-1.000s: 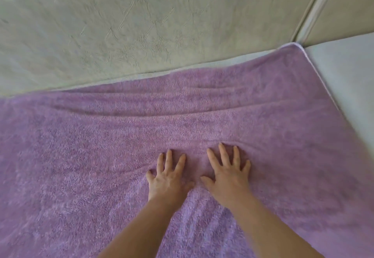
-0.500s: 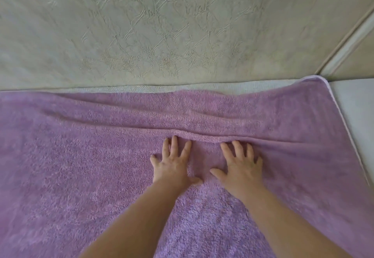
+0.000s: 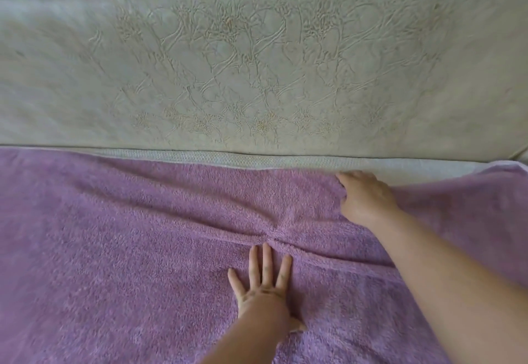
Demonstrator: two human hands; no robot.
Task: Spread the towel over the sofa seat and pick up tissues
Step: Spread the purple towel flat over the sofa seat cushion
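Across the upper half of the view, the sofa backrest [image 3: 257, 63] is seen, pale and embossed with a creased pattern. Below it, the purple towel [image 3: 114, 249] is spread over the sofa seat [image 3: 257, 161], of which only a narrow pale strip is left uncovered along the backrest. The right hand [image 3: 365, 196] is set at the towel's far edge, with its fingers curled round that edge. The left hand [image 3: 264, 283] is laid flat on the cloth, fingers straight and spread, and creases are gathered to a point just ahead of its fingertips. Half a second earlier both hands were laid flat side by side behind a long fold, which has since been replaced by these radiating creases.
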